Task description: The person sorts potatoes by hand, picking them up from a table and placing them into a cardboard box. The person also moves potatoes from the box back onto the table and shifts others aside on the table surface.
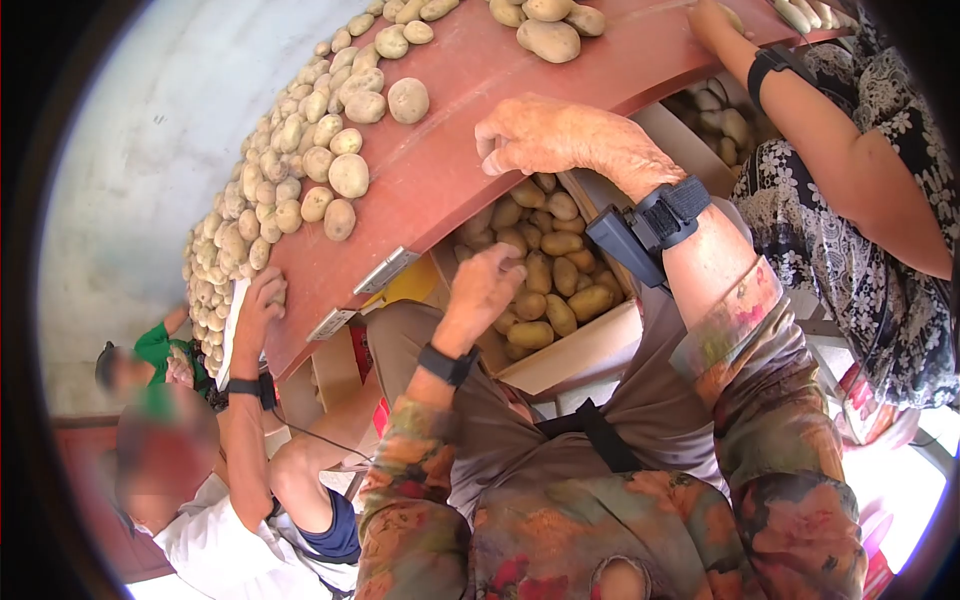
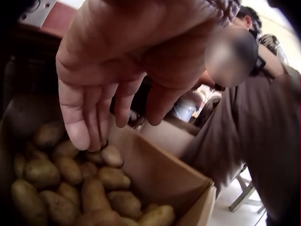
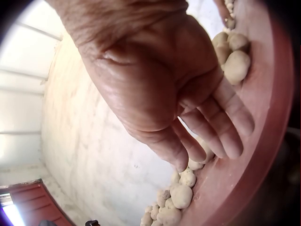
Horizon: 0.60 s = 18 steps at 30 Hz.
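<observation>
My left hand (image 1: 485, 292) hangs over an open cardboard box (image 1: 590, 340) of potatoes (image 1: 545, 262). In the left wrist view, this hand (image 2: 122, 66) points its loosely bent fingers down toward the potatoes (image 2: 94, 188), with nothing in them. Above the red tabletop's near edge is my right hand (image 1: 570, 140), its fingers slightly bent. The right wrist view shows the palm of this hand (image 3: 160, 89) holding nothing, with potatoes (image 3: 181, 195) on the table beyond its fingertips. A long heap of potatoes (image 1: 290, 170) lies along the far side of the red table (image 1: 440, 150).
Another person's hand (image 1: 262, 300) touches the table at the left. At the right, a person in a floral dress reaches an arm (image 1: 830, 130) over the tabletop. A second box of potatoes (image 1: 725, 125) stands under the table edge. Metal hinges (image 1: 387, 270) sit on that edge.
</observation>
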Tool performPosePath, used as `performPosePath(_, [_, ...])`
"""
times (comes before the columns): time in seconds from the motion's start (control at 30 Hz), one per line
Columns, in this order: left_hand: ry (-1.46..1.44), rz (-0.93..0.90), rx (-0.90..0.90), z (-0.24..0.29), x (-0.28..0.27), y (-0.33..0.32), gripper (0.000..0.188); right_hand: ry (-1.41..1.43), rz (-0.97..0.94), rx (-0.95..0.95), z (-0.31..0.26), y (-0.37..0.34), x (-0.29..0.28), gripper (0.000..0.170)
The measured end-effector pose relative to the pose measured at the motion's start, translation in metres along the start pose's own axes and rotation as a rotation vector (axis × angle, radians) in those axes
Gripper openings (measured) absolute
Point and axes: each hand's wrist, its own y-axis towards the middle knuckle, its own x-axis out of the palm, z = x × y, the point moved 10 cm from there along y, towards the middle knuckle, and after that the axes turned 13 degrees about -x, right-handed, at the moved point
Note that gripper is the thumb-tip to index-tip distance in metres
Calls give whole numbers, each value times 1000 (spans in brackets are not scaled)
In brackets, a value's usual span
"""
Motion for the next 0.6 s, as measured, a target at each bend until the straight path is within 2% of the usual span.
performPosePath(0.03, [2, -4, 1, -9, 13, 8, 32, -6, -7, 16, 0, -1, -1, 29])
performPosePath(0.1, [182, -130, -105, -45, 55, 27, 40, -32, -8, 35, -2, -5, -4, 28])
performPosePath(0.23, [176, -166, -100, -68, 93, 44, 52, -23, -62, 131, 3, -9, -2, 28])
performPosePath(0.33, [166, -180, -39, -73, 114, 54, 55, -68, -63, 108, 9, -4, 2, 28])
performPosePath(0.43, [237, -160, -27, -70, 118, 58, 52, -38, -53, 155, 14, -6, 2, 28])
performPosePath(0.5, [444, -453, -173, -86, 142, 51, 41, -19, -67, 155, 14, -4, 3, 28])
performPosePath(0.6, [452, -427, -109, -96, 154, 47, 30, 1, -101, 170, 16, -1, 7, 28])
